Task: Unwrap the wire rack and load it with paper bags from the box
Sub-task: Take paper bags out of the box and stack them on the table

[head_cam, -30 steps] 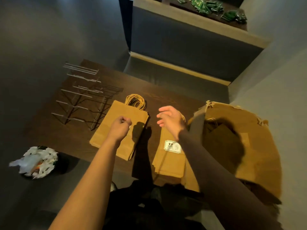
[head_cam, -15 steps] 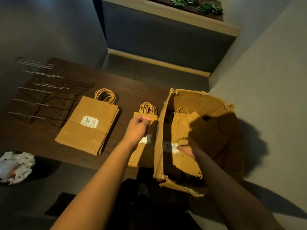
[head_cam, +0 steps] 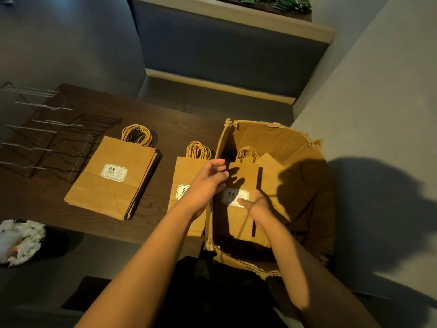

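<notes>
Both hands work at the torn cardboard box (head_cam: 272, 138) at centre right of the frame: the right hand (head_cam: 256, 207) is down inside it, its thumb lying across the white label of an upright small paper bag (head_cam: 243, 178) — its other fingers are hidden, so I cannot tell for certain that it grips the bag, though it looks so — while the left hand (head_cam: 208, 183) hovers at the box's left wall with fingers loosely spread, holding nothing. To lift this bag cleanly I would judge it best to pinch the flat body near its top edge, draw it straight up so the twisted handles do not snag the neighbouring bags, and let the left hand steady the box wall or take the bag's other edge. Just left of the box, partly under the left forearm, lies a stack of small bags (head_cam: 186, 171); further left, a stack of larger bags (head_cam: 113, 176) with its label facing up. The wire rack (head_cam: 47, 143) — unwrapped and bare, as far as I can tell — lies on the dark wooden table (head_cam: 170, 124) at the left edge, well apart from both hands and not yet loaded.
</notes>
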`<state>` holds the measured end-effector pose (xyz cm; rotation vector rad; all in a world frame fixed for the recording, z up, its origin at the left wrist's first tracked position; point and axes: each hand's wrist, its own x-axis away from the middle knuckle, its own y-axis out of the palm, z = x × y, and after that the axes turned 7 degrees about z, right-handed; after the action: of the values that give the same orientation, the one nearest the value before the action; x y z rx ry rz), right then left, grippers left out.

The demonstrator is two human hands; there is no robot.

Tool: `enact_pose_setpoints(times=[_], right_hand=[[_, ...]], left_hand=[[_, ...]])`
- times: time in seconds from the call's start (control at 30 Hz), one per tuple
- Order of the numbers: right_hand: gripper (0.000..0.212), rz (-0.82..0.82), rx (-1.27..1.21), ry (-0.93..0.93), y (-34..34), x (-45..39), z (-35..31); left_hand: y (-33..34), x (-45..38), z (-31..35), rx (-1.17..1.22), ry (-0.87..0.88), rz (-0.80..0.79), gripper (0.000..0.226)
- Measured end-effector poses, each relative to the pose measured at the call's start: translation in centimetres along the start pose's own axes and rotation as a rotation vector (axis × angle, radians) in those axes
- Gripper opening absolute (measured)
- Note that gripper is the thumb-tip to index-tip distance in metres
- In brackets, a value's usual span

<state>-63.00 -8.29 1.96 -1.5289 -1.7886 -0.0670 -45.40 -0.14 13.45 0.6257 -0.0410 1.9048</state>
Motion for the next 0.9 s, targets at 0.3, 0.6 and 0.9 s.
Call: enact_pose_setpoints(times=[0.3, 0.6, 0.9], right_hand=[[0.033, -0.368, -0.466, -0.141, -9.3, 4.1, -6.9], [0.095, -0.015, 0.724, -0.131, -6.0, -1.6, 2.3], [0.139, -0.087, 1.355, 0.003, -0.6, -0.4, 3.9]], left_hand=[[4.9, 0.1, -2.2, -0.233, 0.075, -0.079, 0.04], [0.4, -0.3, 0.0, 0.017, 0.133, 0.228, 0.047], [-2.2, 0.4, 1.0, 0.1, 0.106, 0.343, 0.042]])
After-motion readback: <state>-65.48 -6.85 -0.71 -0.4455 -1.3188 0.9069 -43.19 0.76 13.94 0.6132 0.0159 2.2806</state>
